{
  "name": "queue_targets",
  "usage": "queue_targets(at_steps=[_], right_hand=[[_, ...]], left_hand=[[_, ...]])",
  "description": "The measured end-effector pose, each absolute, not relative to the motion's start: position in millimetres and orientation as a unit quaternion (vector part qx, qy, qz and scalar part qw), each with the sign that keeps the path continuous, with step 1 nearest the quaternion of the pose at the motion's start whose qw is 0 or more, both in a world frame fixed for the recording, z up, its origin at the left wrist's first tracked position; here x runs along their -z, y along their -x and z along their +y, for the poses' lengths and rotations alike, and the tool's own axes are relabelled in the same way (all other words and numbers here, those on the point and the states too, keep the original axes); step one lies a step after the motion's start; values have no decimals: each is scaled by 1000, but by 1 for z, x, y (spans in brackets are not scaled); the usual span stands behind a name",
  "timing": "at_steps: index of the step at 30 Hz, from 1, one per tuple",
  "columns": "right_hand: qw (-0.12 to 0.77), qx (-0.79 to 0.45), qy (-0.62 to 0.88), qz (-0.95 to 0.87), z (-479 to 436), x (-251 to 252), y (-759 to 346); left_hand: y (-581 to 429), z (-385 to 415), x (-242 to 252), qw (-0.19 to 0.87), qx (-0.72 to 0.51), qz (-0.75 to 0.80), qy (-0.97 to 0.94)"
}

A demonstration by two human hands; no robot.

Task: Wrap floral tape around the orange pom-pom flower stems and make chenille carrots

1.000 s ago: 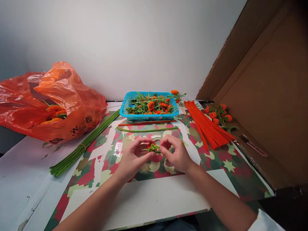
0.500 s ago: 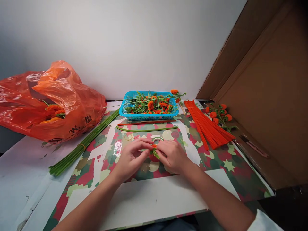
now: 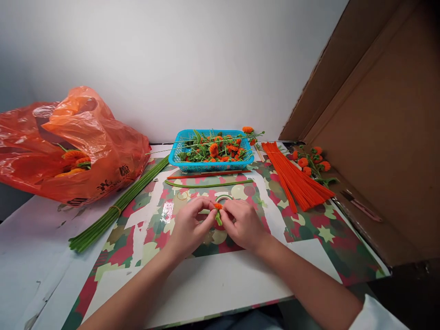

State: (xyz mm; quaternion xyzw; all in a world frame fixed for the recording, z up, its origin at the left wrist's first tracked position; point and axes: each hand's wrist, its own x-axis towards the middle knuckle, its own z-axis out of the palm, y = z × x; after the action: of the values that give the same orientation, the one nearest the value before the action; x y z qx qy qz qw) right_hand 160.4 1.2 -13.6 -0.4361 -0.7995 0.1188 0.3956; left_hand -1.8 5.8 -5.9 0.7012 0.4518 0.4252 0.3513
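The two hands have closed in on each other. The left hand (image 3: pixel 189 227) and right hand (image 3: pixel 242 224) now meet fingertip to fingertip over the mat (image 3: pixel 309 229), both pinching one small flower (image 3: pixel 217 211) between thumb and forefinger. Its orange head sits on top and a short green stub points down between the thumbs, just above the mat and in front of the basket (image 3: pixel 178 153).

A second ago the hands stood a little apart, and the piece between them looked mostly green and loose, with curled bits showing. Half a second ago they came together and nearly hid it. Now the orange tip is up and clear and the green is drawn into a single stub, so to my eye the piece has been turned and gathered tighter, and the shaping of it looks further along.

The rest lies as it did: the orange sticks (image 3: pixel 295 178) to the right, the green bundle (image 3: pixel 117 208) to the left beside the bag (image 3: pixel 85 133), and one loose green stick (image 3: pixel 206 184) lying across in front of the basket, untouched.
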Motion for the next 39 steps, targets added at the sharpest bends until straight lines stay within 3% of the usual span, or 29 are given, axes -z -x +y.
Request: queue_targets(at_steps=[8, 13, 17, 22, 26, 30, 39], right_hand=[[478, -312, 511, -643, -4, 14, -148], [478, -383, 482, -626, 0, 14, -159], [406, -296, 494, -710, -3, 12, -159], [347, -144, 501, -780, -4, 15, -155], [358, -149, 472, -792, -2, 19, -158], [369, -125, 429, -815, 1, 18, -162], [244, -1, 324, -914, 9, 13, -173]], left_hand=[[-12, 0, 11, 308, -503, 457, -666], [-7, 4, 12, 445, -515, 463, -567], [-6, 5, 11, 514, -520, 459, -505], [-6, 5, 11, 416, -496, 444, -619], [-3, 6, 10, 356, -448, 439, -693], [10, 13, 2, 360, -379, 419, -743], [30, 20, -9, 373, -313, 389, -782]])
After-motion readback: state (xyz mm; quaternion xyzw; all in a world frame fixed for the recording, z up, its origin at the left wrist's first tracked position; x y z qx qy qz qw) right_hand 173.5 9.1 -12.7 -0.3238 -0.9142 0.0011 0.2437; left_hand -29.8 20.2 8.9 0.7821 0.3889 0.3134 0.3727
